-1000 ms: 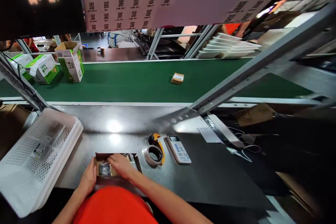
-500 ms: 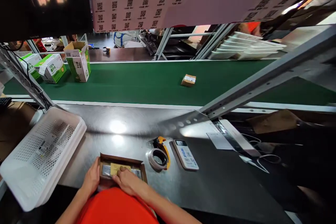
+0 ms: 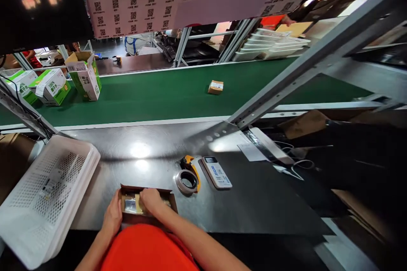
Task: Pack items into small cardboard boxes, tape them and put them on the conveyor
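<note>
A small open cardboard box [image 3: 173, 203] sits at the near edge of the metal table, in front of my red top. My left hand [image 3: 112, 216] is closed around its left end, fingers along the outer wall. Reaching in from above, my right hand [image 3: 151, 201] has its fingers curled down inside the box, their tips hidden. Beside those fingers a yellow slip [image 3: 138, 204] shows in part. Left of it lies a silvery flat packet [image 3: 130, 205]. A tape dispenser [image 3: 188, 180] with a roll of tape stands to the right of the box.
A phone [image 3: 218, 172] lies right of the dispenser. White perforated baskets [image 3: 76, 186] are stacked at the left. Beyond the table runs a green conveyor [image 3: 152, 93] carrying a small parcel [image 3: 216, 87] and green-white cartons [image 3: 84, 78]. A slanted metal post [image 3: 286, 80] rises at right.
My right hand has gone from lying flat on the yellow slip to curled fingers, covering more of it. My left hand stays on the box. The camera view has turned slightly.
</note>
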Demonstrator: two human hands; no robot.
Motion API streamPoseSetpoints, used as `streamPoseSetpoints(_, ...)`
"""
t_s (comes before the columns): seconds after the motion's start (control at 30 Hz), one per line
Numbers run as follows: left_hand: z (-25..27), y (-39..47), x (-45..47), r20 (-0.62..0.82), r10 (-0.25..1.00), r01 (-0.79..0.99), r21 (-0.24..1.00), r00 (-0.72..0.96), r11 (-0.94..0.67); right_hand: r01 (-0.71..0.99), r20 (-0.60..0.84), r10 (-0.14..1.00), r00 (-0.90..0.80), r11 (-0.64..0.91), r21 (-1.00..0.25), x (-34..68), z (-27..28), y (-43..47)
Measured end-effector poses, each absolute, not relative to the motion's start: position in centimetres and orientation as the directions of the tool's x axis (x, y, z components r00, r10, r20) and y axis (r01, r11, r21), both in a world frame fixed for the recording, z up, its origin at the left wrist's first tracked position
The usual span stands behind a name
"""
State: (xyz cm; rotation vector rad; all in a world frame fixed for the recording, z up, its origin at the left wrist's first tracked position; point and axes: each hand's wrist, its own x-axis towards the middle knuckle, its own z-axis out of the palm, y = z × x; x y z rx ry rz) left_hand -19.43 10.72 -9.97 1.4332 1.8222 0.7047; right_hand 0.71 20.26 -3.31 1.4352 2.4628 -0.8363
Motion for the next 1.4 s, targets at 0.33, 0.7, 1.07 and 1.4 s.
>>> streamPoseSetpoints(0.33,-8.7,11.2,-19.3,-0.018,0.981,0.685,0.713,-0.195,0.149,0.879,-0.174,0.983,-0.053,-0.036,-0.475,11.6,-3.3,13.4)
streamPoseSetpoints(0.7,-5.2,14.7,-16.6,-0.196,0.905,0.881,0.377,0.377,-0.286,0.917,-0.441,0.858,-0.264,0.082,-0.39,9.9,-4.7,12.7)
streamPoseSetpoints(1.07,-10.1,17.4,-16.2,0.256,0.835,0.847,0.095,0.487,-0.523,0.704,-0.065,0.997,0.03,-0.067,-0.707,11.1,-8.8,13.2)
streamPoseSetpoints(1.4,-15.9,12.4,-19.0,0.291,0.842,0.884,-0.024,0.454,-0.468,0.722,0.03,0.888,0.459,-0.353,-0.594,17.7,-7.2,22.1)
